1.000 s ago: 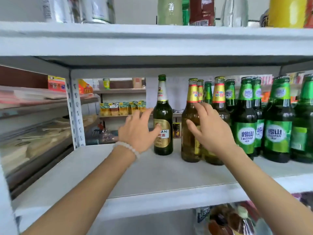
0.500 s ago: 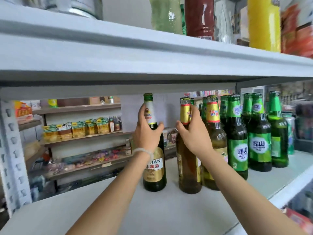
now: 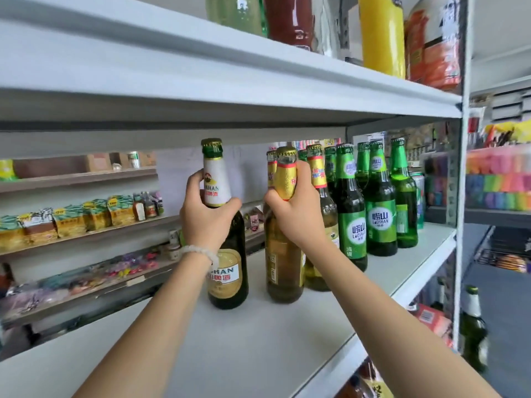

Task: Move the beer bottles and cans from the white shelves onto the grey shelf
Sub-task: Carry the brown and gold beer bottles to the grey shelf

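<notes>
On the white shelf [image 3: 258, 349] stand several beer bottles. My left hand [image 3: 205, 219] grips the neck of a dark green bottle [image 3: 228, 271] with a white neck label and gold body label. My right hand [image 3: 297, 216] grips the gold-foiled neck of an amber bottle [image 3: 283, 268]. Both bottles stand upright on the shelf board. Behind and right of them is a row of green Laoshan bottles [image 3: 379, 214] and another gold-necked bottle [image 3: 319, 214]. A green can [image 3: 419, 196] stands at the far right end of the row.
The shelf above [image 3: 230, 79] sits low over the bottle caps and carries tall drink bottles [image 3: 379, 33]. A grey upright post [image 3: 462, 196] bounds the right side. A lone green bottle [image 3: 472, 328] stands lower right. Snack shelves [image 3: 80, 222] lie behind on the left.
Both hands went from reaching toward the bottles to closing around their necks. The view has moved closer and lower under the upper shelf.
</notes>
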